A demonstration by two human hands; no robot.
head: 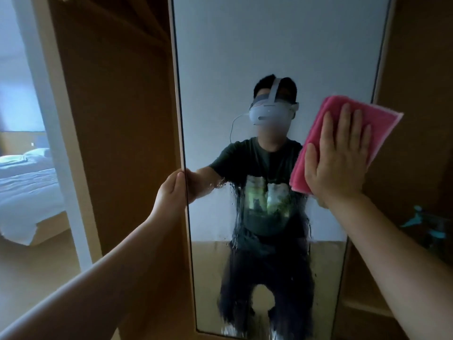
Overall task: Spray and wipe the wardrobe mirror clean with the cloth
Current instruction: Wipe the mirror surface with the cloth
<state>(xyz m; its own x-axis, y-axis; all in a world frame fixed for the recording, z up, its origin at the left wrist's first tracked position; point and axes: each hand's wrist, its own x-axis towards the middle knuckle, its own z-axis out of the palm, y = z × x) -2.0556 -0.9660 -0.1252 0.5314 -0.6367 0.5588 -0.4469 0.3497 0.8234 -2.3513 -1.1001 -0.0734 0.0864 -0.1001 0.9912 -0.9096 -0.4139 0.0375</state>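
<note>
A tall wardrobe mirror (269, 45) fills the middle of the view, mounted on an open wooden door. Wet spray streaks run down its lower half. A folded pink cloth (382, 119) lies flat against the glass near the mirror's right edge. My right hand (340, 160) presses on it with the palm flat and the fingers spread. My left hand (171, 190) is wrapped around the mirror door's left edge at mid height. The glass reflects a person wearing a headset and a dark shirt.
The brown wooden wardrobe door panel (122, 119) stands left of the mirror. Beyond it a doorway shows a bed (27, 190) with white sheets. A teal spray bottle (426, 224) sits in the dark wardrobe interior at the right.
</note>
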